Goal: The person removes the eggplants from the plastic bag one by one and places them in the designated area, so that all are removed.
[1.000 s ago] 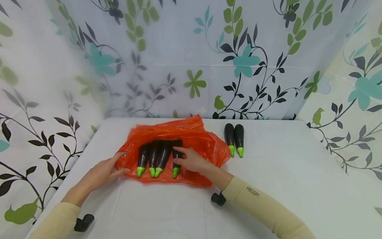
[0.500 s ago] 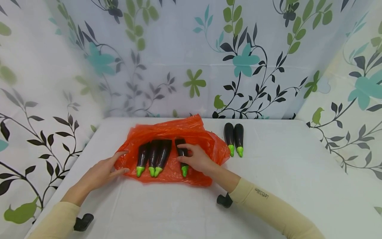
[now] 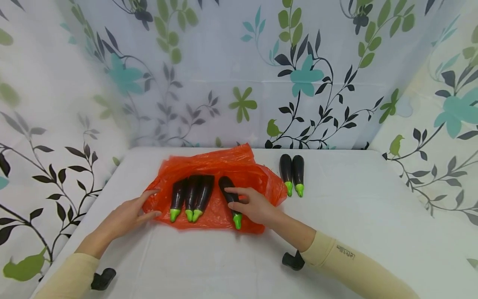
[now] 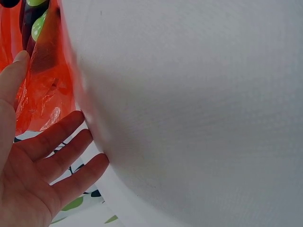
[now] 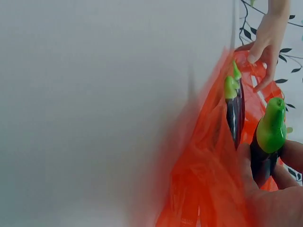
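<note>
An orange-red plastic bag (image 3: 209, 160) lies with its mouth towards me. Three dark eggplants (image 3: 191, 197) with green stem ends sit side by side in its left half. My right hand (image 3: 257, 206) grips another eggplant (image 3: 226, 185) at the bag's mouth, thumb and fingers on either side of it; its green end (image 5: 271, 125) points up in the right wrist view. My left hand (image 3: 127, 216) stays at the bag's left edge, its fingers (image 4: 52, 137) spread and fairly straight, and it holds nothing I can see.
Two more eggplants (image 3: 297, 172) lie close together on the white table (image 3: 343, 216), to the right of the bag. Floral cloth (image 3: 224, 74) hangs behind the table and along both sides. A black device (image 3: 293, 261) sits under the right wrist.
The eggplant in my right hand has shifted to the right and a little towards me, away from the other three, and now tilts. The left hand has stayed in place.
</note>
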The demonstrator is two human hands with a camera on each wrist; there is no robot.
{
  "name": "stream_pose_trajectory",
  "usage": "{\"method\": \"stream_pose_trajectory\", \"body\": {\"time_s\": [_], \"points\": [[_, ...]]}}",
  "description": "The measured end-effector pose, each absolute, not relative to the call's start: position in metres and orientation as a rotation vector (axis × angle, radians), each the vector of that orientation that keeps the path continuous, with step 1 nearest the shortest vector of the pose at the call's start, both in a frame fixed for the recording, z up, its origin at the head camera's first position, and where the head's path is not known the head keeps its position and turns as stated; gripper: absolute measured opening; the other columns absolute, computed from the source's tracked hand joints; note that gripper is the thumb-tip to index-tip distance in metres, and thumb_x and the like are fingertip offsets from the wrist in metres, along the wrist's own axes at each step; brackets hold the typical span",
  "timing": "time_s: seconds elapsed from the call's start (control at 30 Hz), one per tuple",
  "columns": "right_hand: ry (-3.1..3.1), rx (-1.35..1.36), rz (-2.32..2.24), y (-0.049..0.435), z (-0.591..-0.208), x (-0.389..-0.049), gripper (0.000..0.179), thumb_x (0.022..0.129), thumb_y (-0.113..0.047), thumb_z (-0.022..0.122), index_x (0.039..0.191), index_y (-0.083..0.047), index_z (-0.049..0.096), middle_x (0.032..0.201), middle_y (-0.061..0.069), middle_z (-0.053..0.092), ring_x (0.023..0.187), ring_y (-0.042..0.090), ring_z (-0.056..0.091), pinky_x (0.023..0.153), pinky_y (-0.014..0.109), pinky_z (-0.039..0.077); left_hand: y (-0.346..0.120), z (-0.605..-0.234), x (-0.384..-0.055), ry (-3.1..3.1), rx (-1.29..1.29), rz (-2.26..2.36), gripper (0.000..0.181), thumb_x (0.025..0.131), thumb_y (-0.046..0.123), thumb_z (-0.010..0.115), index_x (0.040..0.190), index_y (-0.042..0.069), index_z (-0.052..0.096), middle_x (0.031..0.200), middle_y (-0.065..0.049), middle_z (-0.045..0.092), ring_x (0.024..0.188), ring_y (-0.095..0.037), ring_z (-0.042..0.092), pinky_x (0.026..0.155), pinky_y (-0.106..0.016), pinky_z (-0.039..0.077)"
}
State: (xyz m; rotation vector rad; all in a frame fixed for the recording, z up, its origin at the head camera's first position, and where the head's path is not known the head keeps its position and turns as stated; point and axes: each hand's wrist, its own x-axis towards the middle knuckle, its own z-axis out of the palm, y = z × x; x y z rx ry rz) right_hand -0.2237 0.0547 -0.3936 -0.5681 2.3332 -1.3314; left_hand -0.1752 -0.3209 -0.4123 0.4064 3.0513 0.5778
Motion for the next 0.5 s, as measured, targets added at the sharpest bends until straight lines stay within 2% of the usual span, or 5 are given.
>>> {"method": "stream_pose_trajectory", "body": {"time_s": [0.23,0.5], "points": [[2.316,-0.577,-1.33,0.06,-0.389,-0.205,0.044,0.091,-0.033,0.07,0.133,-0.04,0.059,0.137,0.004,0.051,0.115,0.025,0.052,0.08,0.034,0.056,-0.32,-0.414,-0.173,3.04,0.399,0.592,0.071,0.089,0.043,0.07,0.143,0.01,0.038,0.085,-0.003,0.059,0.08,-0.024,0.059,0.075,-0.052,0.052],[2.269,-0.668,-1.4,0.07,-0.371,-0.191,0.043,0.092,-0.032,0.069,0.134,-0.038,0.059,0.138,0.003,0.049,0.115,0.027,0.056,0.083,0.037,0.056,-0.322,-0.412,-0.174,3.057,0.426,0.58,0.071,0.089,0.04,0.07,0.144,0.009,0.037,0.077,0.001,0.053,0.074,-0.017,0.054,0.067,-0.042,0.049]]}}
